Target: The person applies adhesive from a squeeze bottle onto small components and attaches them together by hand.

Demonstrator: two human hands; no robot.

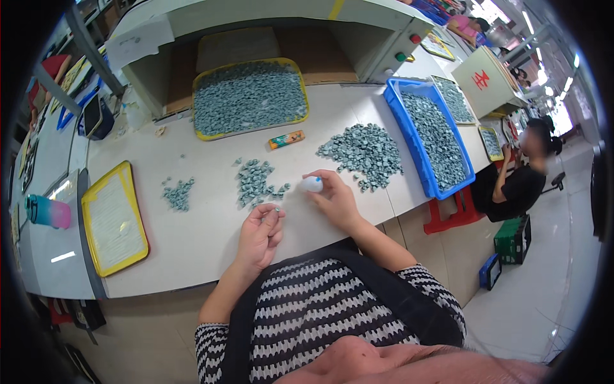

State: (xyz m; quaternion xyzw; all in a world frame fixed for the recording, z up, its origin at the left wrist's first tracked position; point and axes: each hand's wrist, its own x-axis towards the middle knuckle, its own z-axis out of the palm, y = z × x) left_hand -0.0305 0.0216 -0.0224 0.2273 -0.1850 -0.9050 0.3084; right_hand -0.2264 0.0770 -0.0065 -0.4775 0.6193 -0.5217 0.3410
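Gripping a small green piece (277, 210), the left hand (261, 234) is pressing thumb and forefinger together at the fingertips; the remaining fingers are curling toward the palm. The right hand (337, 200) is clamping its thumb and fingers on a rounded white object (312, 184) bearing a blue mark, and is holding it above the table (185, 256), to the right of the left hand. Just beyond the hands, a middle heap (254, 181) of green pieces is lying on the table, a few pieces trailing toward the white object. A small heap (178, 194) is resting to its left, and a large heap (362, 155) is spreading to its right. Next to the large heap, a blue bin (455, 186) is containing many more pieces. An orange pack (286, 140) is lying between the middle heap and a yellow tray (204, 137), which is holding a dense layer of pieces. At the far left of the heaps, a yellow-rimmed tray (115, 221) is displaying a pale lining. Beyond the bin, on the right, a co-worker (521, 182) is sitting near a red stool (455, 214).
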